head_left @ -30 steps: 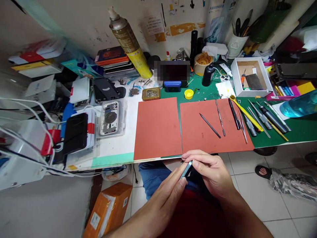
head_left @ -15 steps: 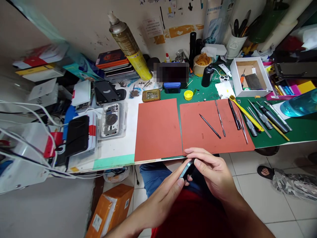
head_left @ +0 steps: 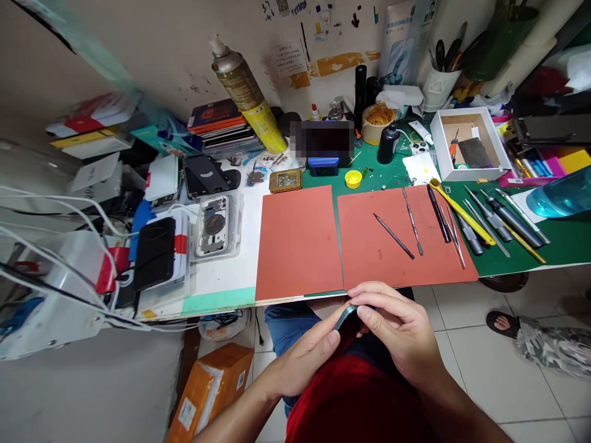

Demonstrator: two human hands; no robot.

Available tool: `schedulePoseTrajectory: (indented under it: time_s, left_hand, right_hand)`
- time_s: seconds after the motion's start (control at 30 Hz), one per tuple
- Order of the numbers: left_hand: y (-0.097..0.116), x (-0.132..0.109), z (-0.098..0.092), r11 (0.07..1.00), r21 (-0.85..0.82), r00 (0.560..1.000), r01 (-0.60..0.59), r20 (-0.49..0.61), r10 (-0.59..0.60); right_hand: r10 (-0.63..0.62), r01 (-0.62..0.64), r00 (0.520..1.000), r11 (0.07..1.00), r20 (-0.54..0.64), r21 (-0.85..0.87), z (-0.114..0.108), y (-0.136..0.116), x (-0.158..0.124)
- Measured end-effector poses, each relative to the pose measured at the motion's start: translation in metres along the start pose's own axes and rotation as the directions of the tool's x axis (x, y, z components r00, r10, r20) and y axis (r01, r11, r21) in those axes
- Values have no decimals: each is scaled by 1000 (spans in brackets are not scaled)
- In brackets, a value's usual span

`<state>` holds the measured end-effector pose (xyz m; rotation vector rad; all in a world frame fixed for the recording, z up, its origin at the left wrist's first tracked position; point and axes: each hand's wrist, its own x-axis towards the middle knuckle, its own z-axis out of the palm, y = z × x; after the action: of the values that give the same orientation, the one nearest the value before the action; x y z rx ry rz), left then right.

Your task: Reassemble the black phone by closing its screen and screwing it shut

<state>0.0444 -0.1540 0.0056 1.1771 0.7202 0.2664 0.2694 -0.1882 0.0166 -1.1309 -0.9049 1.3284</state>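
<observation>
A dark, slim phone-like object is held edge-up between both hands, just off the front edge of the bench. My left hand grips its left side, thumb on the near face. The fingers of my right hand close round its right end, with the thumb pressed on the near side. Most of its faces are hidden. Beyond the hands lie two red-brown mats, a left one and a right one. Metal picks and tweezers rest on the right mat.
An opened phone housing sits in a clear tray at left, beside a black phone and loose white cables. Behind are a spray can, a small tin and a yellow cap. A white box stands at right.
The held object has tilted slightly, and its edge now shows more toward the camera. Both hands still hold it. The whole view has shifted a little.
</observation>
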Motion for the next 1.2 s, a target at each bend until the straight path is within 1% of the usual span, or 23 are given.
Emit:
schedulePoseTrajectory:
  time_s: [0.1, 0.2, 0.3, 0.43, 0.67, 0.77, 0.9, 1.0, 1.1, 1.17, 1.2]
  left_hand:
    - [0, 0, 0, 1000, 20, 1000, 9, -6, -9]
    - [1, 0, 1, 999, 18, 999, 34, -18, -34]
    - [3, 0, 3, 998, 9, 997, 65, -33, -65]
    - [4, -1, 5, 997, 10, 995, 76, -61, -76]
    - [4, -1, 6, 997, -27, 996, 68, -51, -70]
    - [11, 0, 11, 998, -39, 997, 59, -50, -61]
    - [26, 0, 20, 991, -66, 988, 116, -93, -122]
    - [33, -1, 25, 974, -149, 974, 168, -128, -188]
    - [32, 2, 29, 926, -318, 949, 202, -169, -265]
    - [33, 7, 31, 869, -456, 931, 193, -195, -309]
    - [34, 10, 31, 836, -524, 925, 162, -215, -314]
  right_hand:
    - [-39, 38, 999, 999, -14, -23, 1, -4, 2]
    - [-51, 50, 999, 998, -21, -42, 2, -5, 3]
    - [-39, 39, 999, 999, -22, -37, 2, -6, 3]
    - [-19, 18, 1000, 1000, -25, -23, 3, -4, 2]
    - [17, -17, 1000, 1000, -20, 2, 1, 1, 1]
    - [33, -33, 999, 999, -17, 26, 2, 1, 2]
    - [88, -85, 995, 994, -44, 69, 5, 0, 4]
    - [109, -106, 992, 993, -67, 44, 5, 2, 9]
    - [60, -65, 994, 996, -91, -55, 2, 9, 12]
    - [17, -41, 987, 988, -158, -146, 0, 14, 8]
    - [-17, -26, 979, 979, -203, -204, 0, 16, 4]
